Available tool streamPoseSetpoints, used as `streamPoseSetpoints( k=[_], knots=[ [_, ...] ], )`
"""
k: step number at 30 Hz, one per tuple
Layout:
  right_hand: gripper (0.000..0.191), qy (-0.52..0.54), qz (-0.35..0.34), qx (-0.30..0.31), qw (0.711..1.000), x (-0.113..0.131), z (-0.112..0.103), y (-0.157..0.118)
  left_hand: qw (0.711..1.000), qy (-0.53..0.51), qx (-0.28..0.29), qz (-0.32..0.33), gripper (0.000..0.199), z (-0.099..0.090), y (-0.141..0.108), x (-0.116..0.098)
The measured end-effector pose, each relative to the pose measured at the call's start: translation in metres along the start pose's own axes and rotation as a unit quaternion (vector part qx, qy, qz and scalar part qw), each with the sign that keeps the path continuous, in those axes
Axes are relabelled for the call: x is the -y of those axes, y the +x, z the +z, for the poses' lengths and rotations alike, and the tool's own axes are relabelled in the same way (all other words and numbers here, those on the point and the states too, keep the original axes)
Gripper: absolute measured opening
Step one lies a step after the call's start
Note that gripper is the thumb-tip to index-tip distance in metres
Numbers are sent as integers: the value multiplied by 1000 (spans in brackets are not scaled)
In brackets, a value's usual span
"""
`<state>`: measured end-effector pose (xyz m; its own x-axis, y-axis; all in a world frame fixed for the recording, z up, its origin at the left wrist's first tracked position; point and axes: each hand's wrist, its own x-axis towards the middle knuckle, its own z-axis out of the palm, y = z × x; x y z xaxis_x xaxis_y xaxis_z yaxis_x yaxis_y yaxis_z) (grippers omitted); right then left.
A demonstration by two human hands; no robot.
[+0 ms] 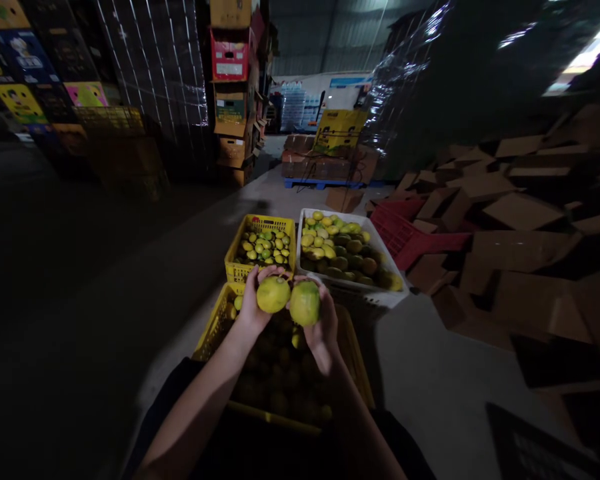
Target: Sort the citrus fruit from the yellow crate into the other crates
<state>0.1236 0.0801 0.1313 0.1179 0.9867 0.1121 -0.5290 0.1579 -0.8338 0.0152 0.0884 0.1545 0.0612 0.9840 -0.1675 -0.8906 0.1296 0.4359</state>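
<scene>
Left hand: one, bare, raised over the near yellow crate. Forearm slants up and inward from the lower left; palm turned inward, thumb side toward the wearer, fingers running behind the fruit. Grip: closed around the left fruit, a round yellow-green piece with its stem end upward.

Right hand: one, bare, level with its partner. Forearm rises from the lower right, leaning inward; wrist bent slightly, palm facing the left hand, fingers curled behind and beside the fruit. Grip: clasping the right fruit, yellow-green, greener toward the top.

Held pair: side by side in front of the wearer, above the far part of the near yellow crate, very close together; whether they touch is hard to tell.

Near yellow crate: directly below the hands, between the forearms, holding more fruit in deep shadow.

Far yellow crate: beyond it, to the left, containing smaller yellow and green fruit.

White crate: beside the far yellow crate, to the right, with yellow fruit toward its far left and darker, greenish fruit nearer.

Red crate: tilted, just right of the white crate, against a heap of cardboard boxes.
</scene>
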Motion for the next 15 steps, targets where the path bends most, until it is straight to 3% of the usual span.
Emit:
streamPoseSetpoints(
  k=[7, 11, 15],
  knots=[
    [33, 97, 77, -83, 989, -19, -9, 6, 997, -25, -22, -63, 37, -5, 1, 4],
    [25, 75, 109, -83, 988, -22, -12, 11, 995, -19, -76, -53, 37, -8, 5, 9],
    [18, 62, 134, -105, 983, -20, -10, 13, 994, -24, -93, -55, 31, -8, 6, 10]
  ],
)
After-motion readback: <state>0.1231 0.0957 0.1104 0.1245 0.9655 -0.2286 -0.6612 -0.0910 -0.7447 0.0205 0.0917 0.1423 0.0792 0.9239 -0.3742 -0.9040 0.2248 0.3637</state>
